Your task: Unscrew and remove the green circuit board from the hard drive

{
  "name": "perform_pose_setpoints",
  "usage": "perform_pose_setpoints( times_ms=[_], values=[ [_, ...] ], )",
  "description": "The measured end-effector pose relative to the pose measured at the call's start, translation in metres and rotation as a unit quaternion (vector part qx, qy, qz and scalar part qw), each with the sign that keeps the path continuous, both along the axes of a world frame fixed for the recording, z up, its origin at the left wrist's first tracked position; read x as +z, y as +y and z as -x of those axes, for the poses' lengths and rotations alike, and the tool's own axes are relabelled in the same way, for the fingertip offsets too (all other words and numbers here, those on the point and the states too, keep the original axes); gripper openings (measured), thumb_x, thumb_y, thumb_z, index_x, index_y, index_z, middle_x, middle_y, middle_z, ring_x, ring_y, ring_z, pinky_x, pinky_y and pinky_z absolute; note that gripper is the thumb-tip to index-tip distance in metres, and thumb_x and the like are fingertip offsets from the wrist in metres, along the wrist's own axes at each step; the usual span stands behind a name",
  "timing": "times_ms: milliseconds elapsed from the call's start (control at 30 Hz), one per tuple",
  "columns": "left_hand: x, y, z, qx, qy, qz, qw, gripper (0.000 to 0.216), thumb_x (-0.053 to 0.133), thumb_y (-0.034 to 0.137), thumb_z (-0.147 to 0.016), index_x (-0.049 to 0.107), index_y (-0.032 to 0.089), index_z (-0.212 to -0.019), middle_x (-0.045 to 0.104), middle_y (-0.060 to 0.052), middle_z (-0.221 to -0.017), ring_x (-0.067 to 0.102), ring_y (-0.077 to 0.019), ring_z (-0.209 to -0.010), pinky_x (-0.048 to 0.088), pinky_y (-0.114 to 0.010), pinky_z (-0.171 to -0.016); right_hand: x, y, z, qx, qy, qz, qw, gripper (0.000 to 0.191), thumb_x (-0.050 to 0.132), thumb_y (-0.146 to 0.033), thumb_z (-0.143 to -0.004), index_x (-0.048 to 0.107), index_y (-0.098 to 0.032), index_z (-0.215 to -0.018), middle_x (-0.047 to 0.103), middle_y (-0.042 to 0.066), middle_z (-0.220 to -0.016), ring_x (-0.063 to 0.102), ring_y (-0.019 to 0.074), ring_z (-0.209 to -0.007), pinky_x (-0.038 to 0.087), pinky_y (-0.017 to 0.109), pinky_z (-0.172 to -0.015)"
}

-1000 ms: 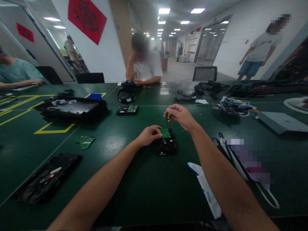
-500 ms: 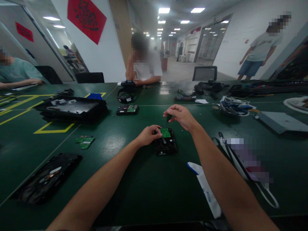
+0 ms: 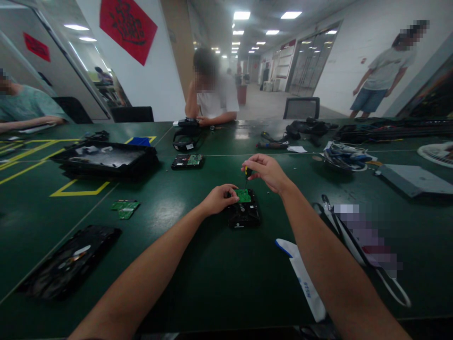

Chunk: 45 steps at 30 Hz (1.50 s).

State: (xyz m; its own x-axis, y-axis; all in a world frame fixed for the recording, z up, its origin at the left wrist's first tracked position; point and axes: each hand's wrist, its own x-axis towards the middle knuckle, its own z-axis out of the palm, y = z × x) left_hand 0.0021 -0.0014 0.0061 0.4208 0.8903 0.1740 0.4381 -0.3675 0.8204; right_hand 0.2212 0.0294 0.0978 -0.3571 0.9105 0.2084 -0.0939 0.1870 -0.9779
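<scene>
A black hard drive (image 3: 244, 217) lies flat on the green table, with a green circuit board (image 3: 243, 195) on its far half. My left hand (image 3: 220, 198) is closed on the drive's left edge, its thumb and fingertips beside the board. Above the board, my right hand (image 3: 267, 171) pinches the black and yellow handle of a screwdriver (image 3: 248, 173). The thin shaft points down, nearly upright, to the far edge of the board. Whether the tip sits in a screw is too small to tell.
On the left lie a loose circuit board (image 3: 125, 208), a larger black drive (image 3: 71, 262) and a stack of black trays (image 3: 106, 158). Another hard drive (image 3: 187, 161) is farther back. Right of me are a white-blue strip (image 3: 302, 278), coiled cables (image 3: 345, 156) and a grey box (image 3: 415, 179). A person (image 3: 215, 101) sits opposite.
The screwdriver has turned in my right hand: its handle looked dark before and now shows yellow. My left hand and the hard drive have stayed in place.
</scene>
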Motion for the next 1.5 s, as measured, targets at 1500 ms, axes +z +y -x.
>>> perform_pose_setpoints(
  times_ms=[1500],
  values=[
    [-0.0021, 0.0018, -0.0003, 0.002, 0.000, 0.001, 1.000, 0.021, 0.071, 0.036, -0.086, 0.068, 0.015, -0.085, 0.064, -0.009, -0.132, 0.050, -0.0085, -0.063, 0.043, -0.027, -0.065, 0.0069, -0.0036, -0.0012, -0.138, -0.196, -0.290, 0.927, 0.017, 0.068, -0.034, -0.087, 0.068, -0.026, -0.102, 0.069, 0.006, -0.104, 0.067, 0.0236, -0.095, 0.058, 0.045, -0.091]
  ],
)
